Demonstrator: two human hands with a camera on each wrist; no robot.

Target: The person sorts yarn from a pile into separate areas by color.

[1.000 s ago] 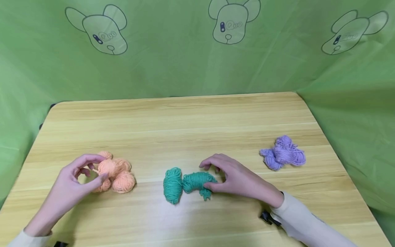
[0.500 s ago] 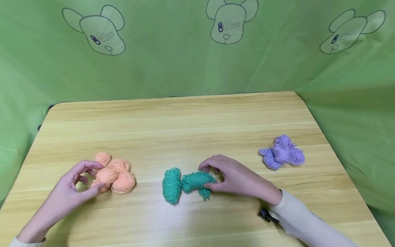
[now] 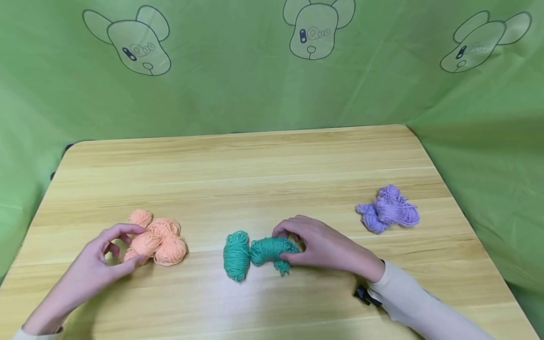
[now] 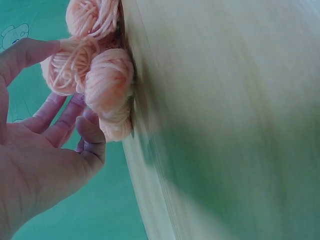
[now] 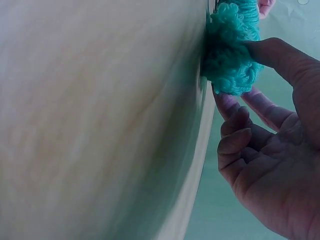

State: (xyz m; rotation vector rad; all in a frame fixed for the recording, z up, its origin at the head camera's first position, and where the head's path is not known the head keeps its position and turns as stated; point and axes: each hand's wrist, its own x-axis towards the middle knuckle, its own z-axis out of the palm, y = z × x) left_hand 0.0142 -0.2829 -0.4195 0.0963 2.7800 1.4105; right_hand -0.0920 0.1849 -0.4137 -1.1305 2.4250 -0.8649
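Observation:
My left hand (image 3: 95, 259) pinches a peach yarn ball (image 3: 146, 244) between thumb and fingers. It lies against several other peach yarn balls (image 3: 170, 250) in a cluster on the left of the table. In the left wrist view, the thumb reaches the peach yarn (image 4: 70, 70) while two fingers curl in below it. My right hand (image 3: 327, 245) grips the right end of a green yarn skein (image 3: 269, 249), thumb on its near side and fingers on the far side. Beside that skein, a second green skein (image 3: 236, 256) lies crosswise, close against its left end.
A bundle of purple yarn (image 3: 391, 208) lies toward the right edge of the wooden table (image 3: 255, 179). Green cloth (image 3: 238, 94) with printed cartoon heads hangs behind and at both sides. A black clip-like piece (image 3: 366, 296) shows by the right sleeve.
My left hand has lowered its peach ball slightly toward me onto the cluster, uncovering the small far ball. My right hand has stayed nearly still on the green skein.

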